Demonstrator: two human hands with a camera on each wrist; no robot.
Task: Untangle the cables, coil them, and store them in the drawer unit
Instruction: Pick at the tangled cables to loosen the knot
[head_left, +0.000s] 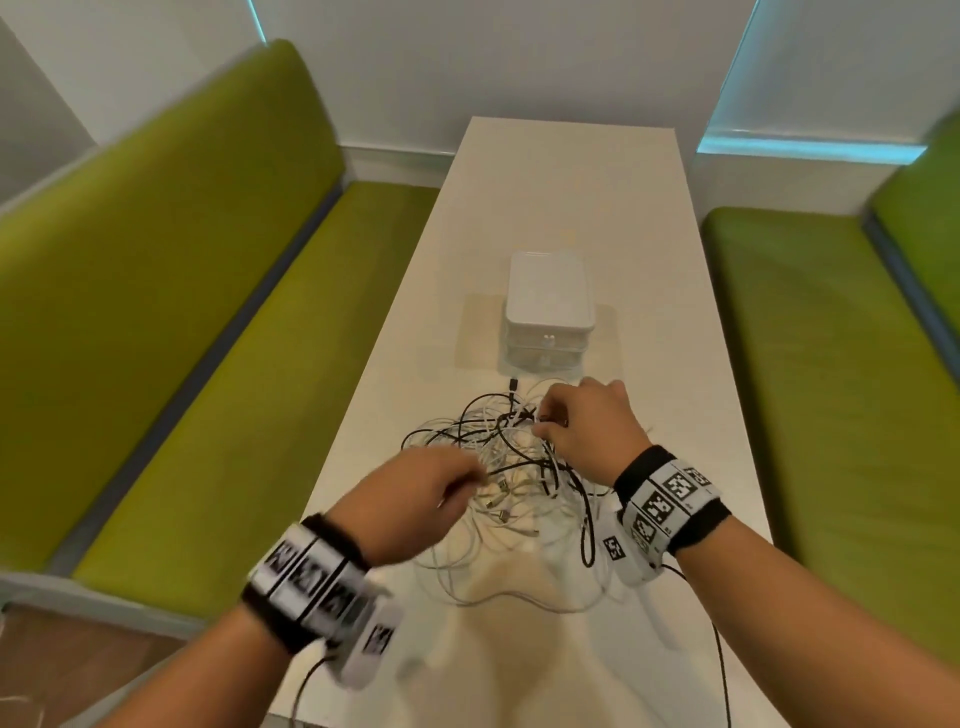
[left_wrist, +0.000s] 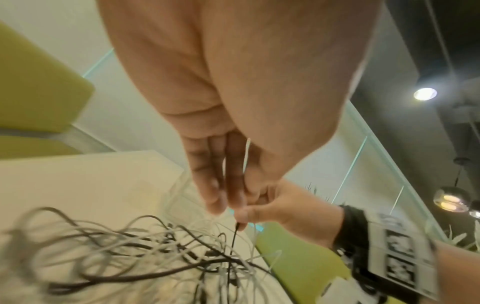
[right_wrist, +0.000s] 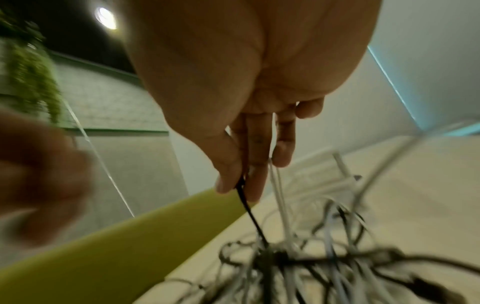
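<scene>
Cables (head_left: 511, 467), black and white, lay in one tangled heap on the white table (head_left: 670, 291), just in front of the drawer unit (head_left: 549, 312).

Green benches (head_left: 171, 291) flanked the table. From the left, the left hand (head_left: 415, 499) reached into the heap's near side, fingers curled, pinching a black cable (left_wrist: 233, 238) and a white strand. At the heap's far right, the right hand (head_left: 589, 428) pinched a black cable (right_wrist: 249, 207) between thumb and fingers, white strands running between its other fingers.
</scene>
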